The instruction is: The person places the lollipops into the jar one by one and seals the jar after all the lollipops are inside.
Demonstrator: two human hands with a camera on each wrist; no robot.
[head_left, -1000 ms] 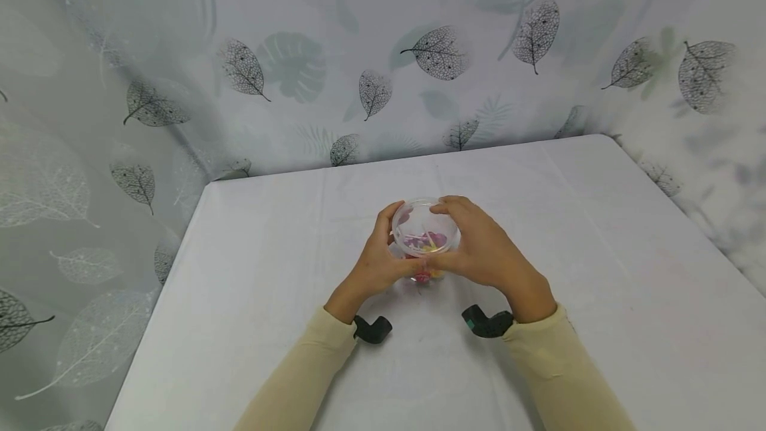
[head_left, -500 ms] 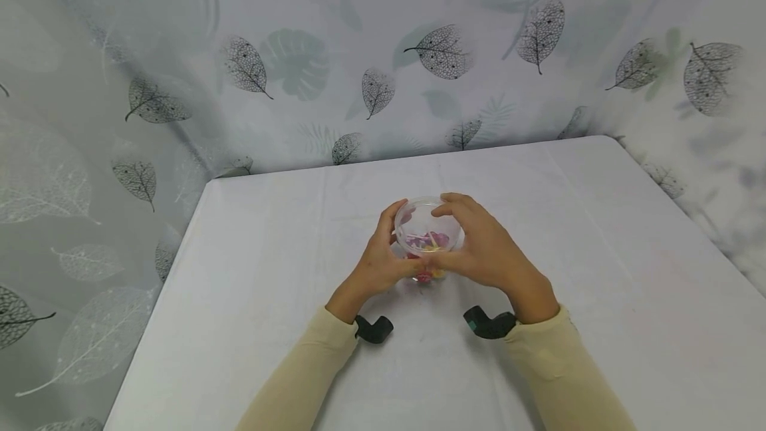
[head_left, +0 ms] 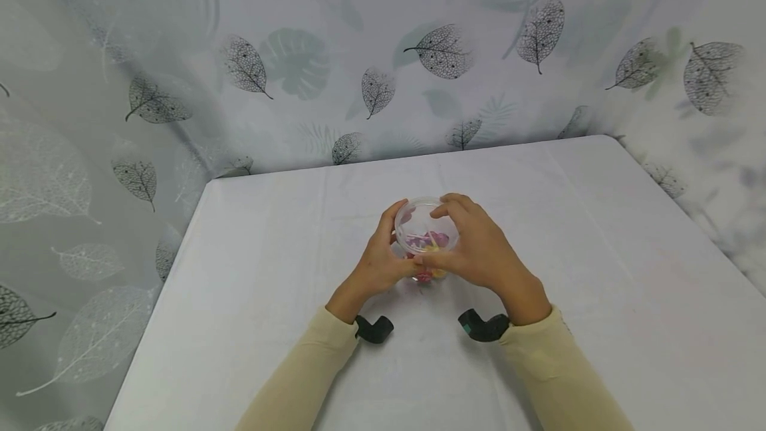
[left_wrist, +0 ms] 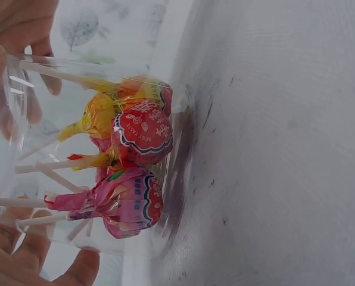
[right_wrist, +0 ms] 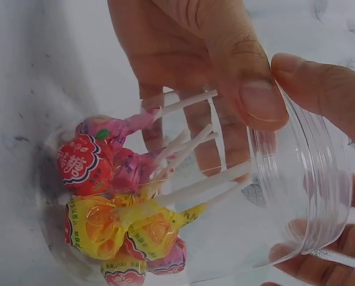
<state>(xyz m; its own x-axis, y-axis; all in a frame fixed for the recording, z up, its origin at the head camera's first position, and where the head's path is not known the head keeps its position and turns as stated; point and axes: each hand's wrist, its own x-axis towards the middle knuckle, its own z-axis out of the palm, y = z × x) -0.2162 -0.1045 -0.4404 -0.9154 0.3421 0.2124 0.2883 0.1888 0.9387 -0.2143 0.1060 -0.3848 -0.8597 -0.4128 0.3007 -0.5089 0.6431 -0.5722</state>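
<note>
A clear plastic jar (right_wrist: 216,262) with a clear ridged rim or lid (right_wrist: 320,196) stands upright on the white table between my hands. Inside, several wrapped lollipops (left_wrist: 142,134) in red, yellow and pink lie heads down, their white sticks pointing up. My left hand (head_left: 377,259) grips the jar's left side, thumb across the near wall. Around the rim curls my right hand (head_left: 487,255), thumb at the near side and fingers at the far side. In the right wrist view the two thumbs nearly meet. Whether the rim is a separate lid is hard to tell.
A white cloth covers the table (head_left: 287,251). Leaf-patterned curtains (head_left: 377,52) hang behind it and along both sides. A black wrist mount (head_left: 374,330) sits at the left cuff, and another black mount (head_left: 483,326) at the right cuff.
My right hand and wrist have turned slightly, with the forearm shifting a little to the left. The left hand and jar have stayed nearly still.
</note>
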